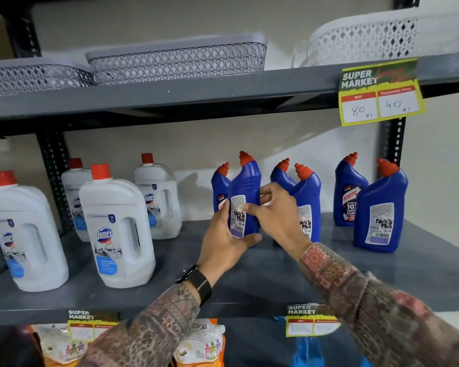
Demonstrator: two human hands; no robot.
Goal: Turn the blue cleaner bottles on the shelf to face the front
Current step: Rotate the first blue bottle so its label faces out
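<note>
The head view looks at a grey shelf (263, 284) with six blue cleaner bottles standing in pairs on its right half. The left hand (223, 242) and the right hand (278, 215) both hold the front bottle of the left pair (245, 197). The left hand's fingers wrap round its lower part from the left, with the thumb (251, 238) across the bottom front. The right hand's fingers press on it from the right, with the thumb on the white back label (237, 215). That label, full of small print, faces the front. The bottle stands up straight, and its red cap (245, 157) tips to the left. Just behind it on the left stands another blue bottle (219, 192), showing part of its red front label. The middle pair (306, 194) is just right of the hands, and its front bottle shows a white back label too. The right pair is near the shelf's right end: the back one (349, 192) shows its Harpic name to the front, and the front one (380, 210) shows its white back label. On the left half of the shelf stand four white Domex bottles (117, 229) with red caps. Each wrist wears a patterned sleeve, and the left wrist has a black watch (195, 282). A yellow price tag (380, 94) hangs from the shelf above.
</note>
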